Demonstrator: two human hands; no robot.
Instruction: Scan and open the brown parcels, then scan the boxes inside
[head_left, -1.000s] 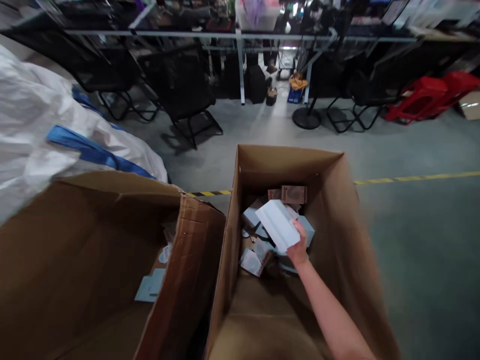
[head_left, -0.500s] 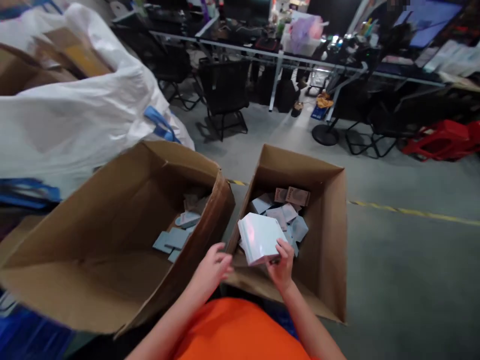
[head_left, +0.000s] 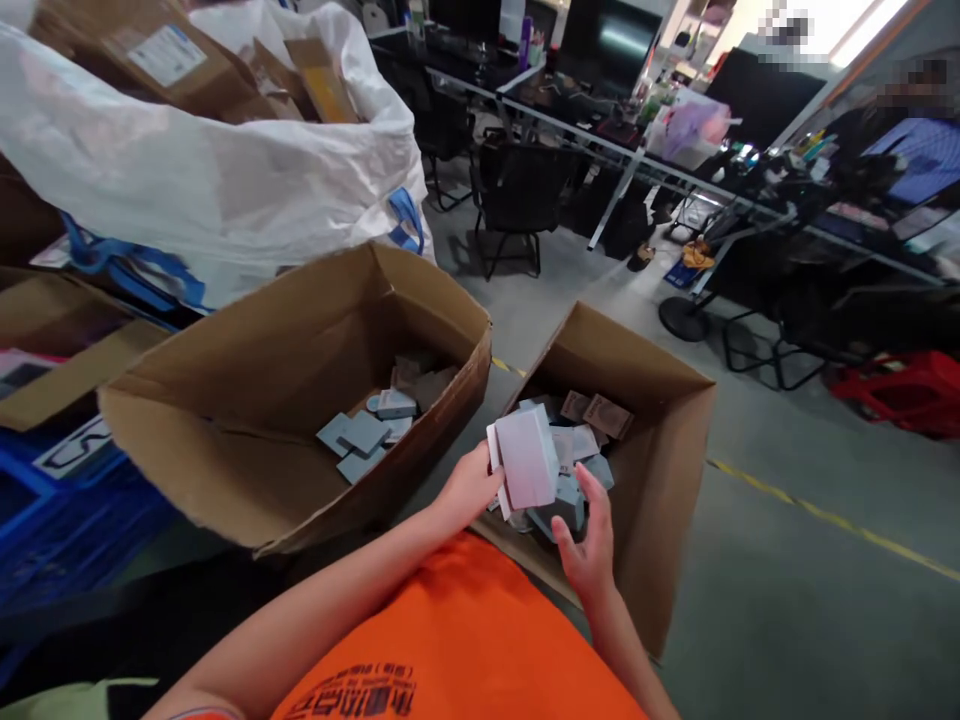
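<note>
My left hand (head_left: pixel 474 480) grips a small white box (head_left: pixel 529 457) by its left edge, where a narrow flap or edge sticks out. The box is above the right cardboard carton (head_left: pixel 679 480). My right hand (head_left: pixel 590 540) is just right of the box and apart from it, thumb and fingers spread with nothing between them. Below in that carton lie several small pale boxes (head_left: pixel 598 470) and brown printed ones (head_left: pixel 608 416). The left cardboard carton (head_left: pixel 202 440) holds several flat pale boxes (head_left: pixel 365 433) near its right wall.
A large white sack (head_left: pixel 247 190) with cardboard inside stands behind the left carton. Blue crates (head_left: pixel 45 540) are at the left. Desks and a black chair (head_left: pixel 517 200) line the back; a red stool (head_left: pixel 900 393) lies at the right. Yellow-black tape (head_left: pixel 825 518) crosses the floor.
The white box has passed from my right hand to my left hand and is turned. My right hand has let go and spread its fingers. The camera view has swung left.
</note>
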